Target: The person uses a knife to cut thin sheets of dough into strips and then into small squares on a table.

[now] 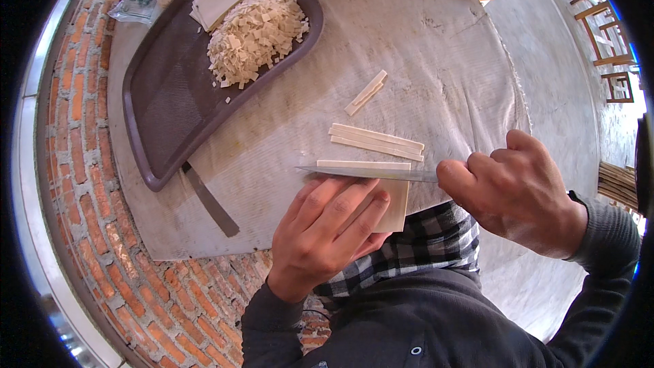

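Knife (371,173) over pale dough-like sheets (394,208)
Left hand (327,232), fingers slightly spread, presses them, seemingly for steadiness; right hand (514,187) clenches the knife; strips (376,142) lie beyond both hands.

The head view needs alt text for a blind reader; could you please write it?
The right hand holds a knife across flat pale material partly under the left hand. Pale strips lie just beyond; farther off, a dark tray holds a heap of small pale pieces.
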Demonstrator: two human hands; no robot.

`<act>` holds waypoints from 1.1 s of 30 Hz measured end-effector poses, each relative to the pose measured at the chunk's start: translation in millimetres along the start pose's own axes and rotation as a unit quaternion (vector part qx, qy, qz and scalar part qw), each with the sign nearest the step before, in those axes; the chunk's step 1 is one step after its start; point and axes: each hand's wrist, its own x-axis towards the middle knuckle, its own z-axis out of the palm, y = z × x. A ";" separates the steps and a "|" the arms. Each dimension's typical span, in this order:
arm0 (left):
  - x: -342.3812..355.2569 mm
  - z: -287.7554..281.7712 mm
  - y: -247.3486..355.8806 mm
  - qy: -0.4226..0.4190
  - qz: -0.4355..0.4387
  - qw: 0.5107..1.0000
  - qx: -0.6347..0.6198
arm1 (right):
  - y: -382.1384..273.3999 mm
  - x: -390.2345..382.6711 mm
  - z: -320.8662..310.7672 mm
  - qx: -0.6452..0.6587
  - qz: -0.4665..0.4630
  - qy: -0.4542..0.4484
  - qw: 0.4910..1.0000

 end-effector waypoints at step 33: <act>1.1 -1.1 -0.8 0.025 0.016 1.000 -0.006 | -6.8 8.2 -24.5 0.028 0.011 -0.091 0.995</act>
